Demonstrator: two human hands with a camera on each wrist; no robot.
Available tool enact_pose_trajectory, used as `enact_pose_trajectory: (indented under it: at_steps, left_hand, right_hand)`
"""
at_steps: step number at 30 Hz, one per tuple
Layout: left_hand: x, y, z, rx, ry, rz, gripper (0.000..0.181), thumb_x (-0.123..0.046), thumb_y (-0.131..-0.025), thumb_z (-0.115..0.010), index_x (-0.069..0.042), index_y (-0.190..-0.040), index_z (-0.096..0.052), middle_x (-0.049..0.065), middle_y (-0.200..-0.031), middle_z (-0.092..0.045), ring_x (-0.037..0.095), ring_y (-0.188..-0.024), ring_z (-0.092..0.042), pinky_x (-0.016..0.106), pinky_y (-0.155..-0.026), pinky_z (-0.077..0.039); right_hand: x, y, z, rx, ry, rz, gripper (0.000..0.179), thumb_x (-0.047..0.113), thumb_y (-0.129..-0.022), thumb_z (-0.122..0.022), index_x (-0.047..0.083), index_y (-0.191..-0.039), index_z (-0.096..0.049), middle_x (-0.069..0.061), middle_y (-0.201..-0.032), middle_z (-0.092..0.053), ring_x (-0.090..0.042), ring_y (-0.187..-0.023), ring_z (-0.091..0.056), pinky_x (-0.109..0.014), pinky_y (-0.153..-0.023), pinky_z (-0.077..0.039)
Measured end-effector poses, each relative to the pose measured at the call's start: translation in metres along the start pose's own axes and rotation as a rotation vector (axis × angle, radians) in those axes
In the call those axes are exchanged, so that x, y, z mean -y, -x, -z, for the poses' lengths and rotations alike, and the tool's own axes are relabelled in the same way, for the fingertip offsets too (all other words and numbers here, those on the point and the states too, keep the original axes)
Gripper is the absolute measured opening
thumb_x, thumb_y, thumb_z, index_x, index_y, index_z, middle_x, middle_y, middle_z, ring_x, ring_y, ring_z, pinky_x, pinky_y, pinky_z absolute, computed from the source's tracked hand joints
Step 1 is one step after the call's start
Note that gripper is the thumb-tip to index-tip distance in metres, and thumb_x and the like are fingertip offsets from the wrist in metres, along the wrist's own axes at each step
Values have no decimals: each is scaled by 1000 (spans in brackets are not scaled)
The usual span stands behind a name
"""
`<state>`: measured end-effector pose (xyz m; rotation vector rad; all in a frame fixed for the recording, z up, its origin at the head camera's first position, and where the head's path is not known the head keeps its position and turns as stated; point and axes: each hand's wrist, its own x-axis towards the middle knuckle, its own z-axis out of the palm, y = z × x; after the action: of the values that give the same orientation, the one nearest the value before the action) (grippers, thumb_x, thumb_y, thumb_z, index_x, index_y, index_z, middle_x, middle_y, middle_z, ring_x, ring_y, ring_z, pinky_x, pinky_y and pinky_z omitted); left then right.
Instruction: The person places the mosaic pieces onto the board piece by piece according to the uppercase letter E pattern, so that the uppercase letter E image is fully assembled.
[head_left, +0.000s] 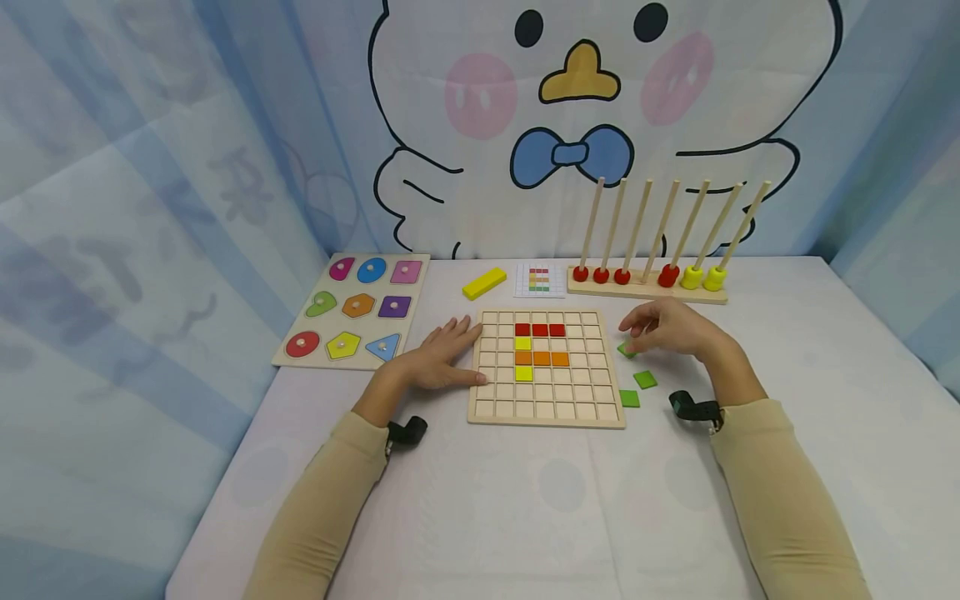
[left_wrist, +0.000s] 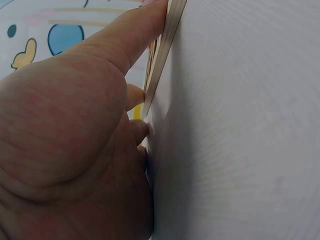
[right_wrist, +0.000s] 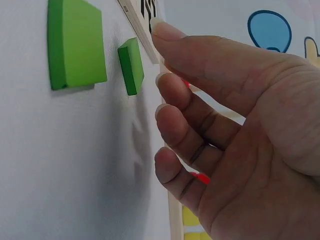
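Observation:
In the head view a wooden grid board [head_left: 546, 410] lies mid-table, with red, yellow and orange square tiles [head_left: 542, 358] in some of its cells. My left hand [head_left: 437, 360] rests at the board's left edge, thumb and fingers spread; the left wrist view has the thumb touching the board's side [left_wrist: 167, 50]. Just right of the board, my right hand [head_left: 671, 327] hovers with loosely bent fingers over a green tile [head_left: 625, 351]. Two more green tiles [head_left: 645, 380] lie nearer me. Nothing shows between the right thumb and fingers in the right wrist view, though the index fingertip is partly hidden.
A shape puzzle board [head_left: 341, 325] lies at the left. Behind the grid board are a yellow block [head_left: 484, 283] and a pattern card [head_left: 540, 281]. A wooden peg stand [head_left: 647, 288] with red and yellow beads stands at the back right, behind my right hand.

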<state>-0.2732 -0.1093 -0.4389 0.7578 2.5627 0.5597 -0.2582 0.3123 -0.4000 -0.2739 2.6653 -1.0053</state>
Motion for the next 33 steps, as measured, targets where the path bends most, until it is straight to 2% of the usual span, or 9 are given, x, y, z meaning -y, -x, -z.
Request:
enact_pose_trajectory:
  at_steps: [5,18,33]
  left_hand:
    - [1,0,0,-2,-7,3,103,-68,-93,-63,-22,-169,-10,7,-177,3,27,-164,11,48,-133,7]
    - [-1,2,2,1,4,-3,103,-66,-93,-64,-22,-169,-10,7,-177,3,27,-163,12,48,-133,7]
    - [-1,1,0,1,-3,4,103,-67,-93,-63,-23,-169,-10,6,-177,3,27,-163,11,48,-133,7]
  right_hand:
    - [-5,-2,-2,43,21,26,32,15,-87,-85,2,-115,-74,-10,-98,-70,-25,-92,-57,-32,-80,-48]
    - [-6,-4,-4,48,49,2,28,14,-87,-85,2,-109,-74,-8,-97,-71,-24,-92,-58,-32,-82,-49]
    - [-5,-4,-5,30,-8,48,27,6,-86,-84,2,-105,-66,-12,-100,-67,-25,-91,-57,-30,-83,-50]
